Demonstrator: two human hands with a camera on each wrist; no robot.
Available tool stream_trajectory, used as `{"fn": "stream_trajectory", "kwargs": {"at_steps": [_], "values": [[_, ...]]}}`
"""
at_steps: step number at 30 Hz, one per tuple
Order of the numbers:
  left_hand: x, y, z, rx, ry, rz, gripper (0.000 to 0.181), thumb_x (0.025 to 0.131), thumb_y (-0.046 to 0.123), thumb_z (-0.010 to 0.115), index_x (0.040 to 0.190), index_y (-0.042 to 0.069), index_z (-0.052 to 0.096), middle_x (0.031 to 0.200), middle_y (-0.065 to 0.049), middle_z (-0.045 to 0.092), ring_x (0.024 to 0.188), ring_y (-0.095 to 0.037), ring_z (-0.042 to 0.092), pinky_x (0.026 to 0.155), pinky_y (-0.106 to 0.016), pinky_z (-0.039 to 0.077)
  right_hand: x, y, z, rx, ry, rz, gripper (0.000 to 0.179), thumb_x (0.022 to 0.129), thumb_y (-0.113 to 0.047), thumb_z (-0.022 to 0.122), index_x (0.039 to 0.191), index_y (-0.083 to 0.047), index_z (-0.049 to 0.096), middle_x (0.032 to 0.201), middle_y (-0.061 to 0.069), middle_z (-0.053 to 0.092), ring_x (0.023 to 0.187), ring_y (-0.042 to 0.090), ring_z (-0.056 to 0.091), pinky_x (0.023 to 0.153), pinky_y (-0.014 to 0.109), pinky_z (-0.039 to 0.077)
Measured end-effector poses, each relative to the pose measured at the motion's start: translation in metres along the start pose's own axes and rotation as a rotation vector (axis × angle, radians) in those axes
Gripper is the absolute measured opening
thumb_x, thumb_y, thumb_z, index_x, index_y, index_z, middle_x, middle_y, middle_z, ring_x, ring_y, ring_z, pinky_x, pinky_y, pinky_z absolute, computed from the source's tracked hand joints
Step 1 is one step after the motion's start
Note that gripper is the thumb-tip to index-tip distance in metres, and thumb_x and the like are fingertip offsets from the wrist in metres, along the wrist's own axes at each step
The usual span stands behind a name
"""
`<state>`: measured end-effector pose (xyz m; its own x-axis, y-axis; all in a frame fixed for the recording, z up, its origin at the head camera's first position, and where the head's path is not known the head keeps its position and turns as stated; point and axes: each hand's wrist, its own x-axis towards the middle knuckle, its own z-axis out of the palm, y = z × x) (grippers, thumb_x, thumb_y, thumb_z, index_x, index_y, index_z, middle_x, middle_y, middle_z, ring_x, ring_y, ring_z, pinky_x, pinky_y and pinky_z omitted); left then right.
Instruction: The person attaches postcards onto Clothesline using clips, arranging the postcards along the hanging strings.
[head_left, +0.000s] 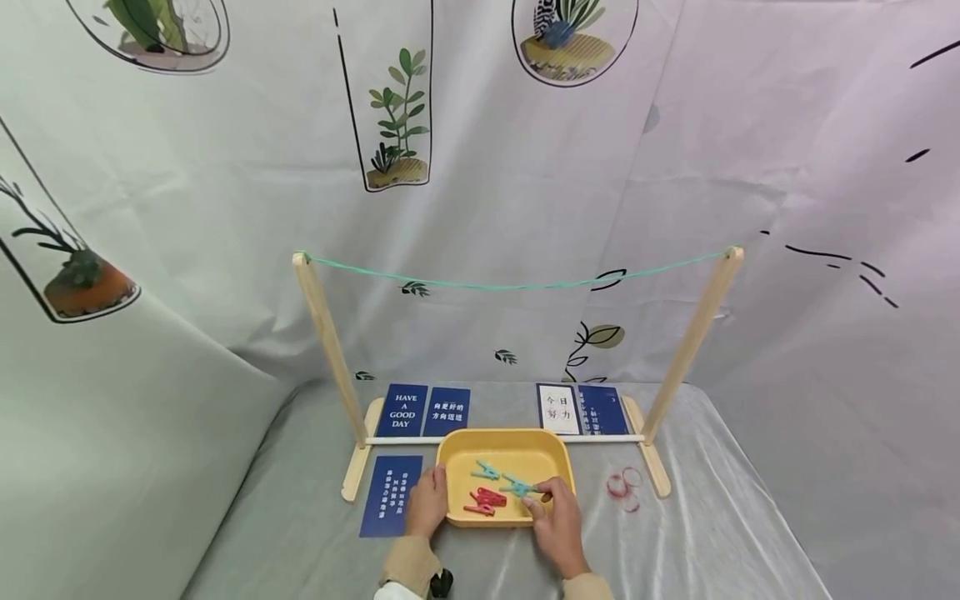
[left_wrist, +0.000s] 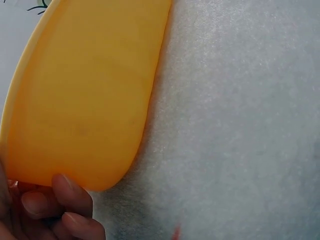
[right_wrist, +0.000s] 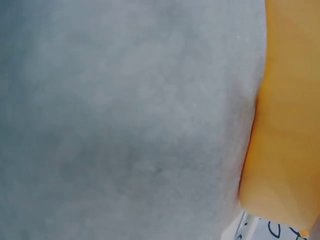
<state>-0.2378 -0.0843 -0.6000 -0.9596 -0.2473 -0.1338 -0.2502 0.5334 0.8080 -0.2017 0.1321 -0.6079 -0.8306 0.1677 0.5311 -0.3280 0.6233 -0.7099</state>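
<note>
Yellow marks the tray (head_left: 487, 523) in the head view, standing near the middle of the grey table (head_left: 675, 550), in front of and below a green string (head_left: 502, 287) that sags between two wooden posts (head_left: 326, 337). Inside lie red clips (head_left: 489, 497), a second turquoise clip (head_left: 486, 470) and, nearest the right hand (head_left: 558, 525), a turquoise clip (head_left: 517, 485) whose end reaches that hand's fingertips. Whether this grip has closed on it I cannot tell (the contact is too small to read). The left hand (head_left: 426, 504) holds the tray by its left side, just beside a blue card (head_left: 392, 496); red bands (head_left: 622, 487) lie off to the right. To lift one clip well, I would set thumb and forefinger on the two handle ends, squeeze lightly, and draw it straight up, clear of the red ones nearby. The left wrist view shows the left hand's fingers curled at the tray's wall, low in the picture; that hold should be firm yet gentle, so the tray neither tips nor skids. In the right wrist view the tray's outer wall fills the right edge, and the clips are out of sight, so the pinch is best judged from above.
</note>
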Motion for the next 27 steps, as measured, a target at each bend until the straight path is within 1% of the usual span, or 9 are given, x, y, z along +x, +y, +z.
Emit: {"fn": "stream_trajectory", "kwargs": {"at_steps": [5,8,11,16,17,20,23,25,27], "values": [[-0.003,0.001,0.000,-0.015,-0.006,-0.021,0.046,0.099,0.040,0.030,0.097,0.003,0.057,0.066,-0.004,0.045,0.059,-0.015,0.044,0.052,-0.028,0.033,0.001,-0.001,-0.002,0.084,-0.009,0.081,0.029,0.067,-0.004,0.078,0.076,-0.013,0.053,0.074,-0.007,0.053,0.065,0.006,0.045,0.061,0.022,0.038],[-0.004,0.000,0.000,-0.026,-0.017,-0.044,0.049,0.099,0.042,0.029,0.102,0.002,0.058,0.068,-0.004,0.047,0.060,-0.015,0.045,0.053,-0.028,0.034,0.000,-0.001,-0.003,0.142,-0.007,0.108,0.030,0.067,-0.002,0.078,0.073,-0.014,0.051,0.073,-0.008,0.053,0.063,0.004,0.044,0.058,0.021,0.038],[-0.004,0.000,0.000,-0.037,-0.015,-0.044,0.052,0.099,0.043,0.028,0.104,0.000,0.057,0.069,-0.004,0.049,0.061,-0.015,0.046,0.053,-0.028,0.035,0.001,-0.001,-0.005,0.203,0.020,0.107,0.029,0.067,-0.001,0.077,0.070,-0.013,0.051,0.069,-0.007,0.053,0.059,0.004,0.043,0.054,0.020,0.037],[-0.004,0.000,0.000,-0.053,-0.007,-0.055,0.053,0.098,0.046,0.030,0.102,0.001,0.058,0.069,-0.004,0.048,0.060,-0.015,0.046,0.053,-0.028,0.035,0.002,-0.002,-0.006,0.281,0.069,0.109,0.027,0.066,0.002,0.076,0.067,-0.009,0.051,0.065,-0.001,0.054,0.055,0.006,0.042,0.049,0.021,0.035],[-0.005,-0.001,0.000,-0.056,-0.001,-0.060,0.054,0.097,0.047,0.031,0.101,0.001,0.058,0.068,-0.004,0.048,0.060,-0.015,0.046,0.052,-0.027,0.035,0.002,-0.002,-0.007,0.285,0.071,0.115,0.027,0.066,0.002,0.076,0.066,-0.009,0.051,0.064,-0.001,0.053,0.055,0.006,0.042,0.049,0.021,0.035],[-0.006,-0.001,0.000,-0.073,0.039,-0.083,0.051,0.096,0.046,0.035,0.090,0.001,0.058,0.066,-0.004,0.047,0.058,-0.015,0.044,0.051,-0.028,0.033,0.003,-0.004,-0.008,0.303,0.063,0.155,0.027,0.067,0.002,0.076,0.066,-0.010,0.052,0.063,-0.002,0.052,0.054,0.005,0.041,0.048,0.020,0.034],[-0.007,0.000,0.000,-0.089,0.096,-0.104,0.047,0.094,0.046,0.040,0.079,0.004,0.055,0.064,-0.003,0.045,0.057,-0.015,0.044,0.050,-0.028,0.033,0.004,-0.005,-0.009,0.288,0.048,0.173,0.027,0.067,0.003,0.076,0.066,-0.009,0.052,0.062,-0.001,0.050,0.053,0.002,0.039,0.046,0.019,0.033],[-0.008,0.001,0.000,-0.106,0.125,-0.101,0.048,0.095,0.046,0.039,0.079,0.004,0.056,0.064,-0.003,0.046,0.058,-0.016,0.044,0.052,-0.028,0.033,0.005,-0.010,-0.011,0.283,0.049,0.176,0.027,0.067,0.005,0.075,0.065,-0.007,0.052,0.061,0.000,0.050,0.052,0.002,0.039,0.046,0.020,0.032],[-0.010,0.001,-0.001,-0.115,0.146,-0.093,0.053,0.096,0.046,0.034,0.085,0.001,0.059,0.067,-0.004,0.047,0.061,-0.016,0.045,0.054,-0.029,0.034,0.007,-0.019,-0.016,0.284,0.058,0.166,0.027,0.067,0.008,0.074,0.065,-0.005,0.051,0.061,0.004,0.049,0.052,0.004,0.038,0.046,0.020,0.032]]}}
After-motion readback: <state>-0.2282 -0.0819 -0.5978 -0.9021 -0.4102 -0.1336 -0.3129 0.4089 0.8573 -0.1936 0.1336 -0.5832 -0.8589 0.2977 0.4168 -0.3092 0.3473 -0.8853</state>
